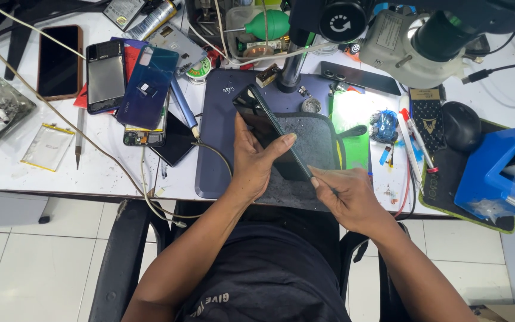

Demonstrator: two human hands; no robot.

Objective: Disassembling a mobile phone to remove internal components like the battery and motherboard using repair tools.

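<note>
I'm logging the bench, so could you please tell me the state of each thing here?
Dark phone: tilted on edge, held by left hand.
Right hand: pinching something thin at the phone's edge.
Blue back cover: detached, lying on other phones.
Phone in brown case: flat, screen dark.
Tape dispenser: standing on mat.

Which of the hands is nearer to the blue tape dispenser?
Right. The right hand is at the phone's lower edge, well left of the tape dispenser; the left hand, gripping the phone, is farther left.
</note>
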